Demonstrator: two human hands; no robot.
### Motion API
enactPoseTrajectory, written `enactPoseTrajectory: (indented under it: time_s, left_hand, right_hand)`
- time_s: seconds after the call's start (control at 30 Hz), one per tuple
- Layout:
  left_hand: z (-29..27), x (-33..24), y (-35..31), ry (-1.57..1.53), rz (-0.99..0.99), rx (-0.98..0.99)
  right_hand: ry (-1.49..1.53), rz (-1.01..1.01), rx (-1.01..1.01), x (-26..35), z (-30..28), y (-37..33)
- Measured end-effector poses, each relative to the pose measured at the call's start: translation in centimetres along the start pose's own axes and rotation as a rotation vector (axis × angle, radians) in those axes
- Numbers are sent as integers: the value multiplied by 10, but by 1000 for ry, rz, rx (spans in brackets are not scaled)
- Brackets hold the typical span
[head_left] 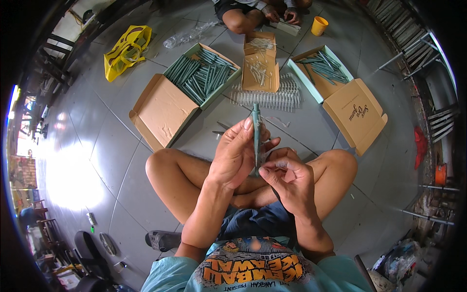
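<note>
My left hand (238, 153) pinches a dark green pen (256, 131) between thumb and fingers, its narrow end pointing down toward me. Just below that end, my right hand (288, 177) has thumb and forefinger pressed together; whatever lies between them is too small to make out. Beyond my hands, many thin clear and white pen parts (267, 99) lie side by side on the floor. Behind them sits a small open cardboard box (274, 80) of little white pieces. Many green pens (200, 77) fill an open box (221, 90) at the left; fewer lie in another box (311, 87) at the right.
My crossed legs (170, 168) frame the work. A dark scissor-like tool (221, 129) lies left of my hands. Farther off are a yellow bag (127, 51), clear plastic (189, 35), an orange cup (319, 26) and another person's hands (291, 17). A sandal (163, 240) lies beside me.
</note>
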State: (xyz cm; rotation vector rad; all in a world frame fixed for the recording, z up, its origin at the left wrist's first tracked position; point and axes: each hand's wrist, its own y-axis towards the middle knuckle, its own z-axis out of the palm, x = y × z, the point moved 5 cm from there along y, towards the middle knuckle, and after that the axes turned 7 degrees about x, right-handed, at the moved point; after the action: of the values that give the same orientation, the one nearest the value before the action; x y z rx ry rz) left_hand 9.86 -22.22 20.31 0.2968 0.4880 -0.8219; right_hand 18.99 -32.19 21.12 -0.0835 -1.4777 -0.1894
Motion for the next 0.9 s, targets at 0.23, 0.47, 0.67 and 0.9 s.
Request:
enactPoseTrajectory:
  time_s: [0.23, 0.47, 0.67, 0.9]
  left_hand:
    - [-2, 3, -1, -11, -3, 20]
    - [-3, 4, 0, -24, -16, 23]
    - [-3, 6, 2, -31, -10, 59]
    - [-11, 10, 1, -79, -57, 43]
  right_hand:
    - [61, 11, 46, -1, -1, -2]
    - [317, 123, 53, 3, 2, -4]
    - [384, 156, 60, 2, 2, -5]
    - [399, 197, 84, 2, 3, -5]
